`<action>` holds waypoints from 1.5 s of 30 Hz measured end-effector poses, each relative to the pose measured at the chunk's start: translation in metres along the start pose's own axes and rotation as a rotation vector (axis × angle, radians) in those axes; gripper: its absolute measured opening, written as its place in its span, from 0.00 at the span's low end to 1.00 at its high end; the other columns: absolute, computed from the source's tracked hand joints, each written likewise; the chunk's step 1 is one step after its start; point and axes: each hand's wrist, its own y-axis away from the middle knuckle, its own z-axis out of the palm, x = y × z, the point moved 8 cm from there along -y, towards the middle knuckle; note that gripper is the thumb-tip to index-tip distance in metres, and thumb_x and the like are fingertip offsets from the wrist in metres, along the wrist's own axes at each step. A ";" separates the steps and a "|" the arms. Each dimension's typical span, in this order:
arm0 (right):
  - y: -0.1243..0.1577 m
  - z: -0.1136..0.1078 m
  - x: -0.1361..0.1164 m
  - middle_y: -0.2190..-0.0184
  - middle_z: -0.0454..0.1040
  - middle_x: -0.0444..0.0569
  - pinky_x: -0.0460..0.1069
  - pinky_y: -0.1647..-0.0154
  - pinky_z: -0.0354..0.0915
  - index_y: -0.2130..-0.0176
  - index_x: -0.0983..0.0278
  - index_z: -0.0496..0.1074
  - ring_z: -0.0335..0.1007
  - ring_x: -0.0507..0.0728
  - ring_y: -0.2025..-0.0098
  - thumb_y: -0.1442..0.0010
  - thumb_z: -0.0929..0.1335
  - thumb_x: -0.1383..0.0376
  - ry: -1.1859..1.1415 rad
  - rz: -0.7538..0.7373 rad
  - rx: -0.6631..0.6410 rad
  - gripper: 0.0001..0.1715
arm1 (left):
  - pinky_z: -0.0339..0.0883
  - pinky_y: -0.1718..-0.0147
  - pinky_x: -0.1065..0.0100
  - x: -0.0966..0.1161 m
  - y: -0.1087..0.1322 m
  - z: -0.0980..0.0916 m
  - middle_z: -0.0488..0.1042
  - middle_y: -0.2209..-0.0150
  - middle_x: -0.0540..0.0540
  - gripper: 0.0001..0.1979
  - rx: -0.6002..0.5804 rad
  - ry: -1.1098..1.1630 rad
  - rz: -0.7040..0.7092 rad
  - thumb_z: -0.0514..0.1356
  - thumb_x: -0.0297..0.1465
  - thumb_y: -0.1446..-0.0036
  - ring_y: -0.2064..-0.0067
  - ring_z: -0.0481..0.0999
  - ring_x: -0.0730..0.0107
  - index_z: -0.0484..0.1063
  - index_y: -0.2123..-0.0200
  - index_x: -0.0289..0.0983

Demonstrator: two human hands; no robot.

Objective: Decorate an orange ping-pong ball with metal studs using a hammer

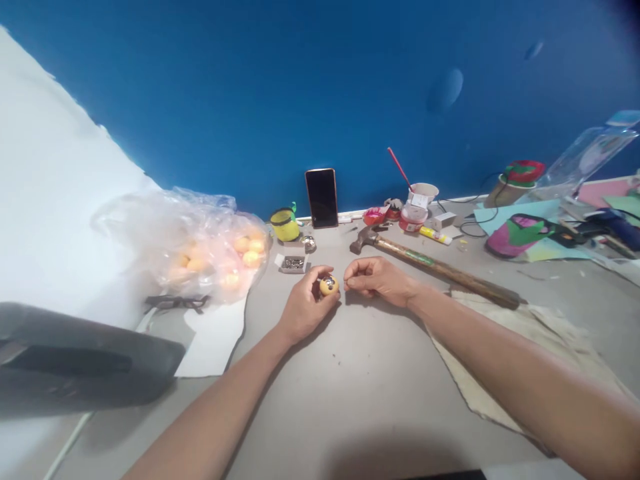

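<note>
A small yellow-orange ball (329,286) with shiny silver pieces on its top sits in the fingers of my left hand (309,300). Just to its right, my right hand (375,277) is closed in a pinch, apart from the ball. Whatever may be between those fingertips is too small to make out. Behind my left hand stands a little open box (293,264) full of small dark metallic bits. A crumpled silver piece (309,244) lies beyond that box. The claw hammer (425,263) rests behind my right hand, its head toward the left.
Clear plastic bags (210,247) with several orange balls lie at left, near a dark grey object (90,360). A phone (321,198) leans on the blue wall. Cups (423,195), a yellow tube (435,235) and coloured scraps line the back right. A beige cloth (480,353) lies under my right forearm.
</note>
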 end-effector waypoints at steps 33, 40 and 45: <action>0.008 0.008 0.004 0.77 0.76 0.45 0.45 0.78 0.53 0.69 0.66 0.80 0.59 0.47 0.78 0.56 0.82 0.57 0.093 0.053 0.000 0.18 | 0.73 0.59 0.65 0.019 0.012 0.007 0.77 0.59 0.45 0.13 0.010 0.027 0.092 0.69 0.34 0.44 0.60 0.77 0.64 0.80 0.55 0.40; 0.007 0.008 0.004 0.77 0.76 0.46 0.46 0.77 0.54 0.69 0.66 0.81 0.61 0.48 0.77 0.56 0.82 0.58 0.103 0.062 0.009 0.17 | 0.72 0.61 0.66 0.018 0.011 0.007 0.76 0.60 0.46 0.14 0.003 0.042 0.067 0.70 0.36 0.46 0.61 0.76 0.64 0.81 0.56 0.40; 0.007 0.009 0.002 0.78 0.76 0.45 0.45 0.77 0.54 0.70 0.66 0.81 0.60 0.48 0.77 0.56 0.81 0.60 0.109 0.069 0.009 0.14 | 0.71 0.62 0.66 0.019 0.011 0.006 0.77 0.60 0.46 0.14 0.017 0.051 0.067 0.71 0.35 0.46 0.61 0.76 0.64 0.80 0.57 0.40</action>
